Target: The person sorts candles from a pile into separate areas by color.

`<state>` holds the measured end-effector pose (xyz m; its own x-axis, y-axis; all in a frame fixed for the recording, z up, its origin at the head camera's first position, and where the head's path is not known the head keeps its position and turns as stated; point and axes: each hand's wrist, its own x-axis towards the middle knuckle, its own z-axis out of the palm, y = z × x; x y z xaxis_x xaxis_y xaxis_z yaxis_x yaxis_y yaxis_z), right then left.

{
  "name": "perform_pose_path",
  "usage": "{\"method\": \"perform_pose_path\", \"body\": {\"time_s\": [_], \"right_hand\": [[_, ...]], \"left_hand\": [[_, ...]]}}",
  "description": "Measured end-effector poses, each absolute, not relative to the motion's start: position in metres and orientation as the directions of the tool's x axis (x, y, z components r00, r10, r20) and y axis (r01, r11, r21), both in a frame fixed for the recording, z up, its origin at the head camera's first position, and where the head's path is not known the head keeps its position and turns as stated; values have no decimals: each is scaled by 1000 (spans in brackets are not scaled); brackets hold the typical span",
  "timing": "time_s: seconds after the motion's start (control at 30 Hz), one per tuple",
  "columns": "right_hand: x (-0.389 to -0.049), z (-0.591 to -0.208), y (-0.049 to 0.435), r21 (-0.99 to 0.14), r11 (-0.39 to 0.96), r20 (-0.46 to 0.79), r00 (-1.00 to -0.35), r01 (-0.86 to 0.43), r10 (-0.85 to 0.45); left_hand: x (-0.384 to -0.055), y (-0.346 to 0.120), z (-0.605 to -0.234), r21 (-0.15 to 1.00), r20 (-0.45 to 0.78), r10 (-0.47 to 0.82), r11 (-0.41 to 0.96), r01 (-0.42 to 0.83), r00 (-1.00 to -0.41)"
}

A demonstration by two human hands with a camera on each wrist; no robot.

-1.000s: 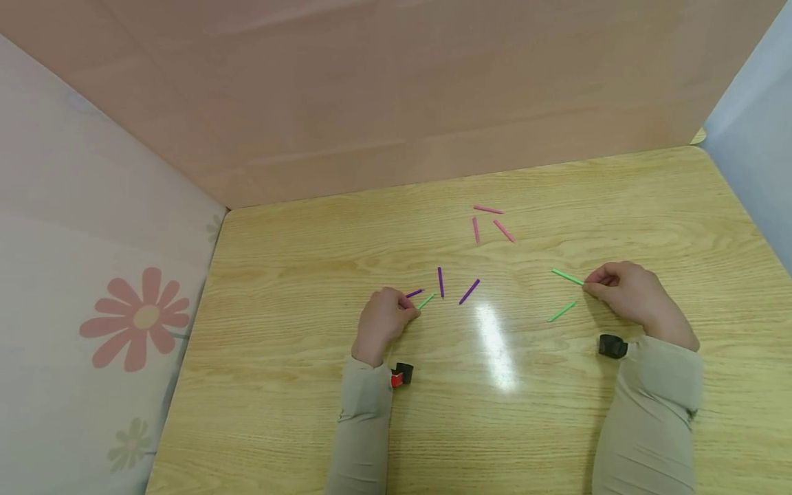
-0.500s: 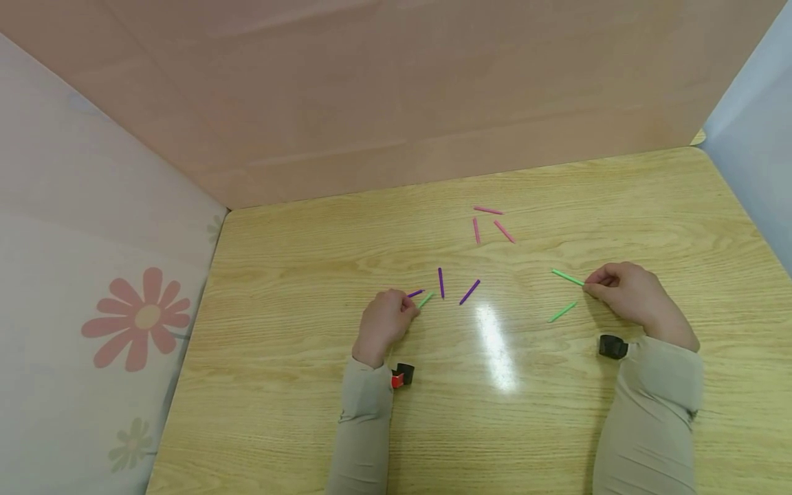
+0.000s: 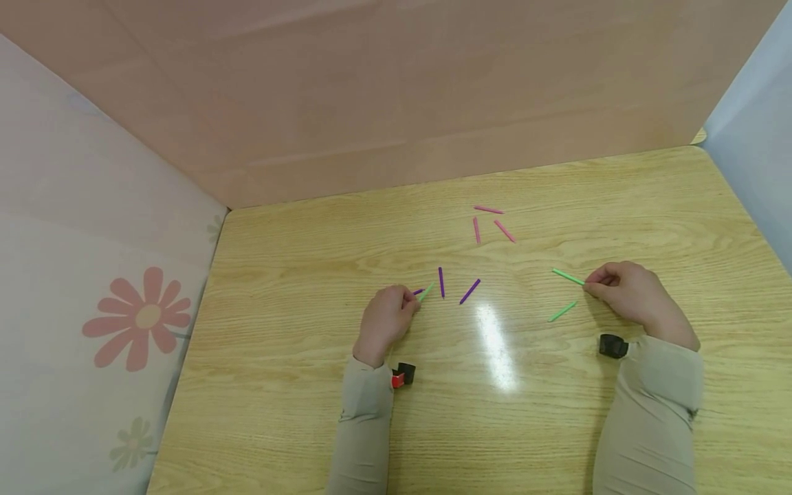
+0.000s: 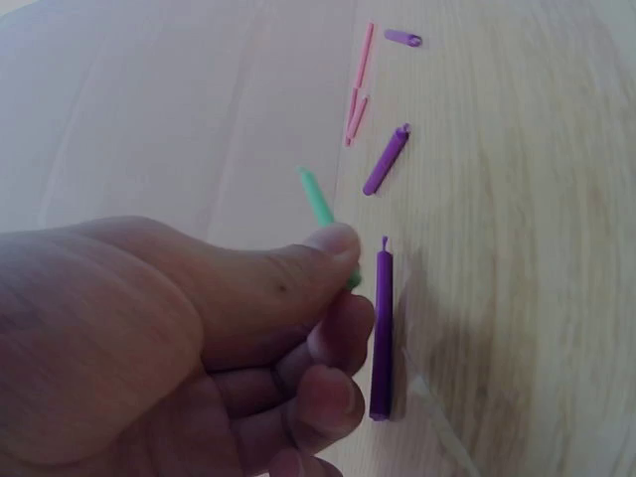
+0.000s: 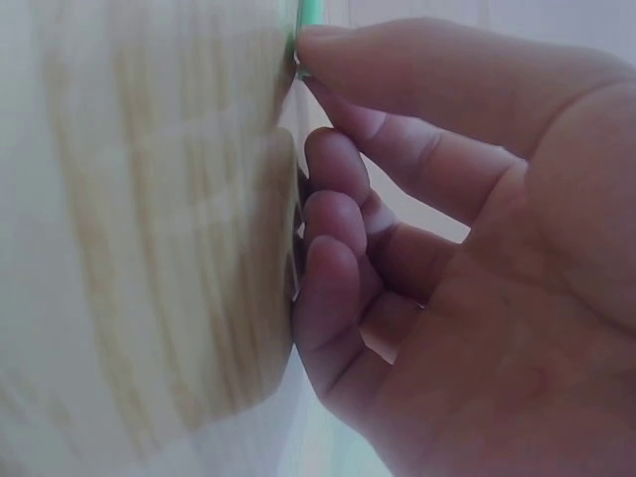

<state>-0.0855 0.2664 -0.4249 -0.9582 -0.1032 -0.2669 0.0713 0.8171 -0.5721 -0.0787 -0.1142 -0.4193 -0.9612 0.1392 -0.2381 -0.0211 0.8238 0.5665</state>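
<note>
Between thumb and index finger, my left hand (image 3: 385,320) pinches a small green candle (image 4: 316,197) by its lower end, and the candle points up at a slant. Just beside these fingers a purple candle (image 4: 384,333) with a short wick lies on the table, partly covered by the hand in the head view. Over on the right, my right hand (image 3: 628,292) pinches the near end of another green candle (image 3: 566,276), low at the tabletop. A third green candle (image 3: 562,311) lies below it, apart from the hand.
Two more purple candles (image 3: 441,282) lie to the right of my left hand. Farther back are three pink candles (image 3: 489,210). A pinkish-brown panel (image 3: 396,103) rises along the table's back edge, and a flowered wall (image 3: 93,227) stands left of the wooden table (image 3: 278,275).
The green candle in my left hand has tilted its far end upward, with the hand shifting slightly. My right hand and the candles lying on the table stay where they were.
</note>
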Motion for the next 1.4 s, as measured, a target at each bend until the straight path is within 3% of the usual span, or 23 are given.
{"method": "perform_pose_path", "body": {"time_s": [0.3, 0.73, 1.4], "right_hand": [[-85, -424, 266, -574, 816, -261, -960, 69, -103], [-86, -426, 268, -569, 820, -265, -958, 66, -107], [-84, -422, 266, -578, 812, -268, -958, 79, -98]], "left_hand": [[-79, -108, -418, 608, -190, 138, 794, -6, -972], [-75, -92, -417, 579, -190, 159, 815, 20, -969], [-63, -33, -418, 509, -148, 342, 831, 225, -928]]}}
